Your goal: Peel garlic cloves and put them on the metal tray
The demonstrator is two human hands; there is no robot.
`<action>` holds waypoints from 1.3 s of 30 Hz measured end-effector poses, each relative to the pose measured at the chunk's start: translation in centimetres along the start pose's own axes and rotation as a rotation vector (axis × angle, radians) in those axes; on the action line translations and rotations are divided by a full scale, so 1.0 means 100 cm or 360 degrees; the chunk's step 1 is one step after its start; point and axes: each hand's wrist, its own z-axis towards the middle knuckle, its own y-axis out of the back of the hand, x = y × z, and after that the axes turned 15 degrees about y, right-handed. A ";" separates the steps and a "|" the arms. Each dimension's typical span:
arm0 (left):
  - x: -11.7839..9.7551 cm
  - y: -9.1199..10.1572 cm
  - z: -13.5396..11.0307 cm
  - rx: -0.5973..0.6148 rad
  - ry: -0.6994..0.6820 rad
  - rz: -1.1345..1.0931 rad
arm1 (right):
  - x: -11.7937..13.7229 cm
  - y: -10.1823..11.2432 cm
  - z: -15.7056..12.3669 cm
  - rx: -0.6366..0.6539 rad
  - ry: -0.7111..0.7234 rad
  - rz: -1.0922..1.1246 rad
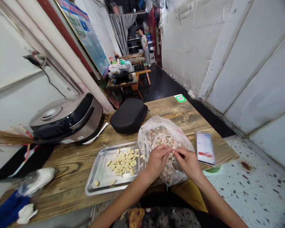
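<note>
Over an open clear plastic bag (148,128), my left hand (158,160) and my right hand (186,161) meet at the fingertips. Both are closed in a pinch around one small garlic clove, mostly covered by the fingers. Inside the bag lie many pale, pinkish-brown garlic cloves and loose skins (160,139). To the left, a shallow metal tray (97,167) holds a spread of peeled cream-coloured garlic cloves (123,161), a couple of them apart near its front edge. My left forearm passes across the tray's right front corner.
Behind the tray are a black zip case (129,115), a white plastic handle-like piece (96,134) and a large rice cooker (66,117). A phone (205,148) lies right of the bag. A crumpled plastic bag (38,179) is left. A person (144,46) stands far back.
</note>
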 end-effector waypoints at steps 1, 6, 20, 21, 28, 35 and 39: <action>0.000 0.000 0.000 0.0018 -0.0007 0.0011 | 0.000 0.000 0.000 0.0001 -0.0012 0.0010; -0.001 0.000 0.000 0.0088 -0.0056 0.0044 | 0.001 -0.001 0.000 0.0028 -0.0034 -0.0046; 0.000 -0.004 -0.001 -0.0066 0.0036 -0.0066 | 0.002 0.002 0.002 -0.0048 -0.0351 0.0264; 0.000 -0.004 -0.001 -0.0076 0.0072 -0.0105 | 0.001 0.003 0.002 -0.0059 -0.0397 0.0346; 0.001 -0.008 0.001 0.0074 0.0595 -0.0756 | 0.003 0.004 0.004 -0.0175 -0.0649 0.0795; -0.006 -0.003 0.005 0.0321 0.0903 -0.1313 | 0.000 0.000 0.005 -0.0185 -0.0798 0.1100; -0.006 0.000 0.006 0.0406 0.1017 -0.1599 | -0.011 -0.002 0.005 -0.0257 -0.0747 0.0851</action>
